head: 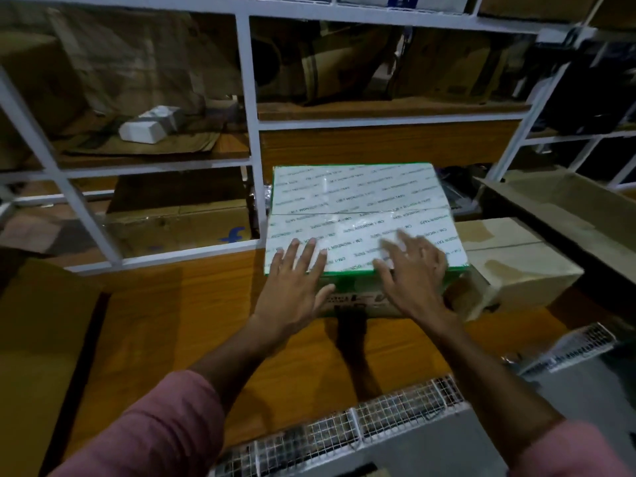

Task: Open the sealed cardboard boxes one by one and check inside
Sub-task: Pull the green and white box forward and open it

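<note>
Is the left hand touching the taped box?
Touching. Head view: left hand lies flat, fingers straight, on the near top edge of the taped box.

Both forearms extended forward, pink sleeves pushed up, left hand point(292, 282) and right hand point(414, 273) palm-down, fingers spread straight.

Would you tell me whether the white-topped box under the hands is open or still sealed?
Sealed: the box flaps lie flat and closed under printed tape.
</note>
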Available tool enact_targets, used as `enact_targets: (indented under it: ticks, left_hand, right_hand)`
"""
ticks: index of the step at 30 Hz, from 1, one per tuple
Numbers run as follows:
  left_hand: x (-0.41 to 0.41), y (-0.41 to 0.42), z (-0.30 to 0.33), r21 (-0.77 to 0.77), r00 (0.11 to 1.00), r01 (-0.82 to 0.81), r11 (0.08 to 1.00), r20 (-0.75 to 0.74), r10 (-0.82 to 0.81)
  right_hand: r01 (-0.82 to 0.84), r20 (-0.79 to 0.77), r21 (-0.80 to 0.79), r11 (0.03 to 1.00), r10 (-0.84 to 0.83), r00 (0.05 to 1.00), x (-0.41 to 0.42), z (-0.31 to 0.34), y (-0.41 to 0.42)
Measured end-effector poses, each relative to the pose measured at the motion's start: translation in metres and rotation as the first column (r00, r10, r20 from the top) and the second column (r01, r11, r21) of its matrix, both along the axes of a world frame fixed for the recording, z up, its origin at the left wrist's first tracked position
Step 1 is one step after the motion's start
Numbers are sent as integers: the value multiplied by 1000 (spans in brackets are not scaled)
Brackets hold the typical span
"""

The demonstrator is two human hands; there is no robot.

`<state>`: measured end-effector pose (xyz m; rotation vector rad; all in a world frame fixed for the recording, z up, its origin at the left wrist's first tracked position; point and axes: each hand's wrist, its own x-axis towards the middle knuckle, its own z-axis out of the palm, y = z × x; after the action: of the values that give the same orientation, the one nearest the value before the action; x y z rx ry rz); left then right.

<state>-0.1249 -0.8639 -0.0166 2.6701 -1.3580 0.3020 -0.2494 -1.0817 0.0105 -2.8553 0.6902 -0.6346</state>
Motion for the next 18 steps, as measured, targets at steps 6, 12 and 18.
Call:
enact_targets:
  ticks: [6, 12, 18]
  left_hand:
    - [-41, 18, -8, 35, 997, -79, 996, 13, 78]
    - [-70, 48, -17, -10, 976, -213, 977, 37, 213]
    - [-78, 63, -5, -149, 944, -304, 941, 85, 318]
  right_hand:
    - [-53, -160, 51, 997, 61, 985, -26, -20, -26]
    - [-133, -189, 45, 990, 139, 972, -38, -47, 9]
    - [-287, -171, 135, 948, 308, 936, -46, -60, 40]
